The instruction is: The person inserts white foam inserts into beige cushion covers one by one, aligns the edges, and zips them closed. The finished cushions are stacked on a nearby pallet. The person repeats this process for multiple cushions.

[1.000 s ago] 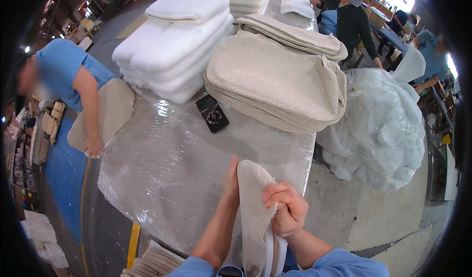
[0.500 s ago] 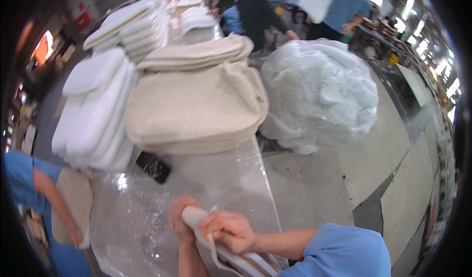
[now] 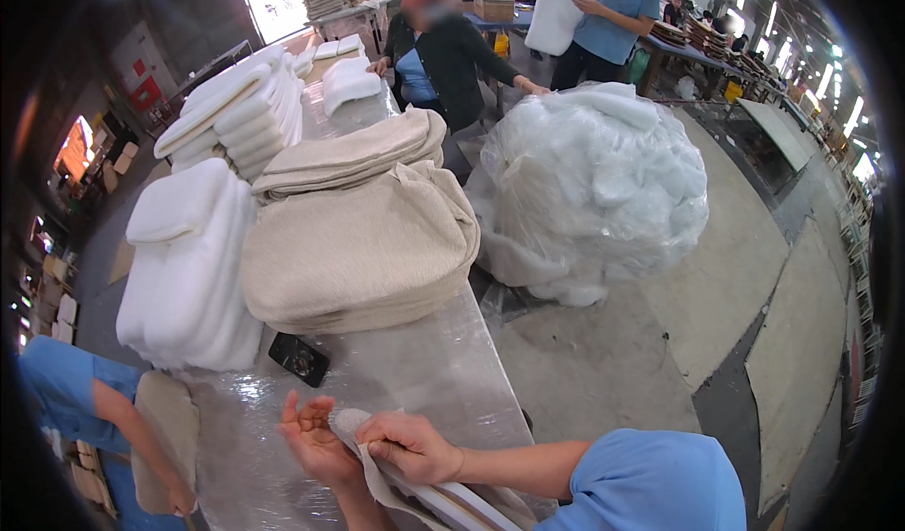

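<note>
Right hand (image 3: 407, 446) with fingers clenched on the rounded end of a beige cushion cover (image 3: 377, 470) at the near table (image 3: 424, 371) edge, left hand (image 3: 316, 437) half open, fingers touching its tip, black phone (image 3: 299, 359) just beyond, stacked beige cushions (image 3: 363, 253) and white foam pads (image 3: 189, 267) behind.
</note>
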Demonstrator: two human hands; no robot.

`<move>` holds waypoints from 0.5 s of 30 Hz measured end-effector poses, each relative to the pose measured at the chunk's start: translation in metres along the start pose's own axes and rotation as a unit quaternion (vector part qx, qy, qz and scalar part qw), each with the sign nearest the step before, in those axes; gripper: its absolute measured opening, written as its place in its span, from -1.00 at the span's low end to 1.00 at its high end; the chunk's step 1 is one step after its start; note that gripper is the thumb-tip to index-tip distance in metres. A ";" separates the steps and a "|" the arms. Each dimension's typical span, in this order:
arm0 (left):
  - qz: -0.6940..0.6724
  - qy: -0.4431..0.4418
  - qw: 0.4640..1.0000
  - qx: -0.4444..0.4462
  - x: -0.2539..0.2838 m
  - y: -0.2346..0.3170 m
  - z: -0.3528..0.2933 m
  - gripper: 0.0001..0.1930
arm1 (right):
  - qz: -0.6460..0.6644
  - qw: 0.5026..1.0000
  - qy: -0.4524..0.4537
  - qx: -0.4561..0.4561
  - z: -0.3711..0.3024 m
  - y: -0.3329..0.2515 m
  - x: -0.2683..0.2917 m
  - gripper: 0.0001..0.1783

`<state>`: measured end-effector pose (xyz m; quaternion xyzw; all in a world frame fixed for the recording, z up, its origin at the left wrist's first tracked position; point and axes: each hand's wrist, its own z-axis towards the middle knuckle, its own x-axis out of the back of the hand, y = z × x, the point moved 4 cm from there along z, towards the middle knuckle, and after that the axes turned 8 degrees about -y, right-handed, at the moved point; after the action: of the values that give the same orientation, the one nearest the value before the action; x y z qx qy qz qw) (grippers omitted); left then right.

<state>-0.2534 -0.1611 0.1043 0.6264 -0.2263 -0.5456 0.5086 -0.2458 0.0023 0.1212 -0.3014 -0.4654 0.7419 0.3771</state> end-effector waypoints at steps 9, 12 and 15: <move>-0.206 -0.151 0.895 0.366 0.052 -0.130 -0.132 -0.25 | -0.054 0.998 0.013 0.033 -0.006 -0.032 0.018 -0.89; -0.218 -0.150 0.870 0.417 0.055 -0.138 -0.150 -0.30 | -0.051 0.997 -0.001 0.061 -0.010 -0.035 0.015 -0.87; -0.221 -0.137 0.874 0.411 0.063 -0.141 -0.143 -0.33 | -0.050 0.995 -0.003 0.088 -0.006 -0.039 0.007 -0.82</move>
<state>-0.1420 -0.1042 -0.0651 0.7313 -0.3530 -0.5825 0.0353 -0.2334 0.0217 0.1541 -0.2412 -0.4139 0.7608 0.4378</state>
